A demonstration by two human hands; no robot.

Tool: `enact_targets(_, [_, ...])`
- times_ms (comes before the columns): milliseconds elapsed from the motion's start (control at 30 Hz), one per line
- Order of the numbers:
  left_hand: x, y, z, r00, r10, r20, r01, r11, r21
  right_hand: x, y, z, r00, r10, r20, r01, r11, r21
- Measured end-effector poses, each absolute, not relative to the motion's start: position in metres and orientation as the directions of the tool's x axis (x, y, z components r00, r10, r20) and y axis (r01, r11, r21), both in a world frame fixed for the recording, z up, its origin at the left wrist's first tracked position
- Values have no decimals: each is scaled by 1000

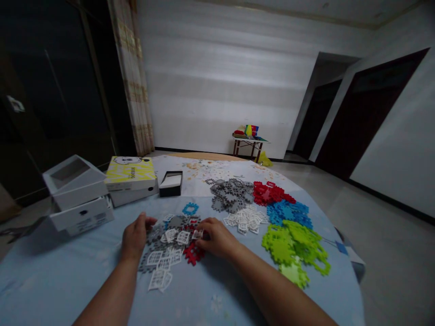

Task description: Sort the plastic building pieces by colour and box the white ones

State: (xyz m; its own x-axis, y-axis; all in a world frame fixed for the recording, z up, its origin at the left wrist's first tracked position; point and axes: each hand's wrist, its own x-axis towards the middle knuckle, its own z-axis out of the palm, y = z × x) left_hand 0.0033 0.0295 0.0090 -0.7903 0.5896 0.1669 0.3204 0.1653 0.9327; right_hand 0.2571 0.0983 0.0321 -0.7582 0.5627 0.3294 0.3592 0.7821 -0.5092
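A mixed pile of flat plastic pieces lies between my hands. It holds grey toothed pieces (154, 237), white lattice pieces like small window frames (164, 263), and red toothed pieces (193, 254). My left hand (135, 237) rests at the pile's left edge, fingers apart and slightly curved, with nothing seen in it. On the pile's right side, my right hand (217, 236) pinches a small white lattice piece (196, 234) between thumb and fingers. A blue toothed ring (190, 208) lies just behind the pile.
Sorted heaps stand to the right: grey (233, 194), white (247, 219), red (272, 193), blue (289, 213) and lime green (295, 246). At left are open white boxes (79, 199), a yellow box (131, 174) and a black-edged box (171, 184). The round table's blue cloth (217, 294) lies underneath.
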Motion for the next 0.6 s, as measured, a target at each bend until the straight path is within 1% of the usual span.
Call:
enact_targets(133, [7,23,10,-808,572,143,266,137,954,257,97,27,-783,528,328,357,814,-457])
enact_targets(300, [12,15,9,-835,544,84,163,98,982,264,97,26,-756,526,390,305,810,-501])
enact_targets(367, [12,14,10,-835,545,68,140,91,986,267,98,27,-715,569,407,304,777,-552])
enact_targets(467, [8,18,15,-845,534,14,71,87,994,270,102,28,-626,673,394,336,689,-642])
enact_targets(533, [4,22,17,-867,498,-31,5,72,997,271,108,28,-580,714,392,330,646,-688])
enact_targets(600, [-2,26,16,-893,450,-23,-2,47,999,275,117,31,-537,730,423,308,636,-707])
